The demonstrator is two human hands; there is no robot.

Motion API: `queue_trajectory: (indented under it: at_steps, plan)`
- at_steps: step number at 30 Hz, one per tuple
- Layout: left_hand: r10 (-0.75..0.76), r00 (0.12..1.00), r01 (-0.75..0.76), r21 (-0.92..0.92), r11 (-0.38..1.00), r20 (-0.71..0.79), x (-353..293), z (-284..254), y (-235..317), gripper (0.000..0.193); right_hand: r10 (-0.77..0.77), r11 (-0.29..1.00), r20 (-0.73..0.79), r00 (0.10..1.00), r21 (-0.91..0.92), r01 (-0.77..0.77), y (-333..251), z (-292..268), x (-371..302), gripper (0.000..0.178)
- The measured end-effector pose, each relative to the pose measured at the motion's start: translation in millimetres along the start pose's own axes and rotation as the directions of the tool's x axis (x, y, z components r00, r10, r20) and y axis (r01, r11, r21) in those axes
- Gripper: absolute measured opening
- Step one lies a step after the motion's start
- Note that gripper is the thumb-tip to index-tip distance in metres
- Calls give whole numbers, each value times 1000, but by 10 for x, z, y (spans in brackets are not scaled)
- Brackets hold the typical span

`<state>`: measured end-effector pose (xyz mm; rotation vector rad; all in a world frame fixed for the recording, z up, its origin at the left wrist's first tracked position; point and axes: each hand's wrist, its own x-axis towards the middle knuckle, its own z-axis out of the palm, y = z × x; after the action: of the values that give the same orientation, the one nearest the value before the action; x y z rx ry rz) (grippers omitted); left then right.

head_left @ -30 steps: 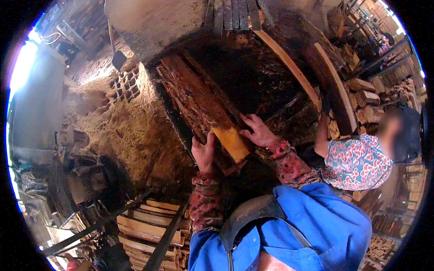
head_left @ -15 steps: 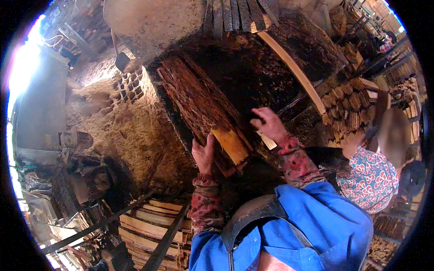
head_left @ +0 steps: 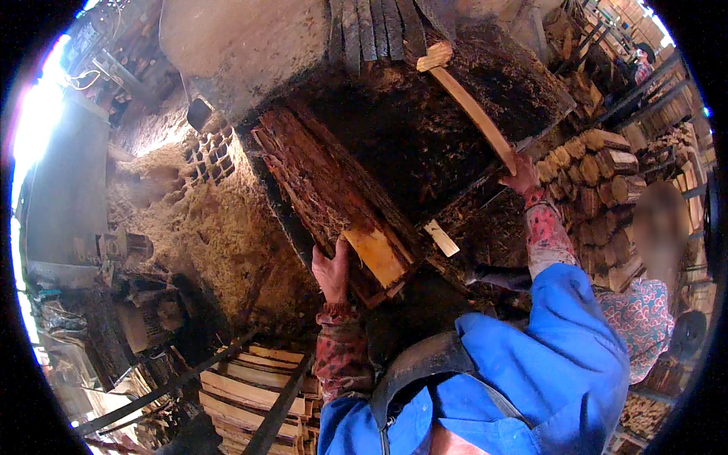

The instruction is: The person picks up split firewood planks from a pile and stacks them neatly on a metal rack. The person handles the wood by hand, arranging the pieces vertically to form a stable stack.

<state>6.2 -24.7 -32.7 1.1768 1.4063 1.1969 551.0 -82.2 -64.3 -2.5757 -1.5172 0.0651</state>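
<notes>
A bark-covered wooden slab [head_left: 318, 174] lies slantwise in front of me on a dark, dirty surface. Its near end has a bare, yellowish-orange patch of stripped wood. My left hand [head_left: 332, 271] grips the slab's left edge near that end, thumb on top; the fingers underneath are partly hidden. To the right, my right hand [head_left: 522, 179] is closed around the near end of a long, pale wooden handle [head_left: 474, 114]. At its far end is a thicker, block-like wooden piece [head_left: 434, 57]. Between slab and right arm lies a small pale wood piece [head_left: 441, 238].
Stacked wood blocks [head_left: 591, 171] stand at the right, near a person in patterned clothing [head_left: 641, 326]. Sawdust [head_left: 220, 235] covers the area left of the slab. Pale boards [head_left: 258, 379] lie at lower left. Dark strips [head_left: 371, 30] hang at the far side.
My right hand has moved right, away from the small wood piece, and taken hold of the wooden handle, whose far end has shifted. My left hand stays on the slab.
</notes>
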Motion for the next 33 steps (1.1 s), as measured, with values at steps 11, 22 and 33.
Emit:
queue_trajectory:
  at_steps: [11, 22, 33]
  plan:
    - [-9, 1000, 8, -54, 998, -15, -43, 32, 262, 48, -64, 941, -120, 991, 322, 100, -615, 100, -1328, 32]
    - [-99, 994, 98, 33, 995, 45, -14, -179, 155, 48, -251, 520, 62, 966, 851, 80, -2325, -994, -1569, 32]
    - [-8, 999, 6, 46, 999, 44, -131, -289, 392, 53, -426, 586, -205, 881, 680, 442, -3390, -312, -1161, 53]
